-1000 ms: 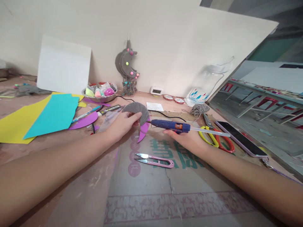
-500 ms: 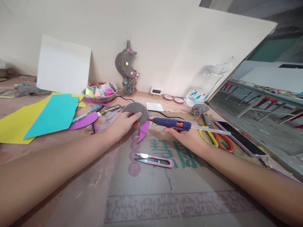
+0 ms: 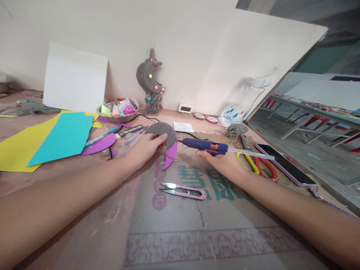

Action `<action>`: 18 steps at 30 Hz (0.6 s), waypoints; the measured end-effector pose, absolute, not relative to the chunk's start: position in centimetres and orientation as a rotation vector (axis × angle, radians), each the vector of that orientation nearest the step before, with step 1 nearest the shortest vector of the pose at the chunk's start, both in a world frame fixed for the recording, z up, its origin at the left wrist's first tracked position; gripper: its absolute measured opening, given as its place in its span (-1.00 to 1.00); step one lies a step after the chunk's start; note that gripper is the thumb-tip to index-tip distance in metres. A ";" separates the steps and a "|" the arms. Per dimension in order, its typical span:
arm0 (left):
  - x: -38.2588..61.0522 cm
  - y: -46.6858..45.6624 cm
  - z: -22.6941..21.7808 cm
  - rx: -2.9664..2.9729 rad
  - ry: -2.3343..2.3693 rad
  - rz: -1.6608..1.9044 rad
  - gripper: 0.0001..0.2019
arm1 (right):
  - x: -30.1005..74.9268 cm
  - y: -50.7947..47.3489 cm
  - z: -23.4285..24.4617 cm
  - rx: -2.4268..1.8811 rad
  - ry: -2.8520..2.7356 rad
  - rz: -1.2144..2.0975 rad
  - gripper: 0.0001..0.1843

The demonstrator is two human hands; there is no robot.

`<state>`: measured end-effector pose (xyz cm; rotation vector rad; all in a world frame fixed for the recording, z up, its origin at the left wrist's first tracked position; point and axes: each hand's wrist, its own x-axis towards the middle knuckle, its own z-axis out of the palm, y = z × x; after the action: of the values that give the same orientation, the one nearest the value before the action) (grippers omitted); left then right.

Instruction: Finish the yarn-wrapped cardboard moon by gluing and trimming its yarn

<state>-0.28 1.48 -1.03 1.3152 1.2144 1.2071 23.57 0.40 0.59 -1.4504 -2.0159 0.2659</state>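
Note:
Between the thumb and fingers of my left hand [image 3: 153, 145] is a crescent moon cutout [image 3: 168, 132], mostly wrapped in grey yarn with its lower tip showing bare purple. My right hand [image 3: 222, 159] is closed around a blue hot glue gun [image 3: 204, 145], a clear glue stick [image 3: 250, 153] jutting from its back end. The gun's nozzle is at the crescent's right edge, near where yarn meets purple; whether they touch I cannot tell. A thin strand of yarn hangs under the gun. Pink thread snips [image 3: 184, 190] lie below both hands.
Scissors [image 3: 260, 165] with yellow and red handles, a phone [image 3: 285, 165] and a grey yarn bundle [image 3: 236, 130] lie right. A clear bottle [image 3: 240, 101] stands behind. Left are coloured sheets [image 3: 62, 137] and a metal bowl [image 3: 119, 114]. A decorated grey moon [image 3: 149, 77] hangs at the back.
The glue gun has shifted very slightly to the right. My left hand and the crescent stay practically where they were.

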 end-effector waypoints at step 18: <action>-0.1 1.1 -0.6 1.200 1.156 1.225 -0.67 | 23.3 0.2 1.1 -1.397 -2.010 0.303 -0.66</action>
<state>-0.06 1.10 -0.58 1.1999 1.1560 1.2255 23.26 0.20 1.10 -1.3970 -2.0101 0.3026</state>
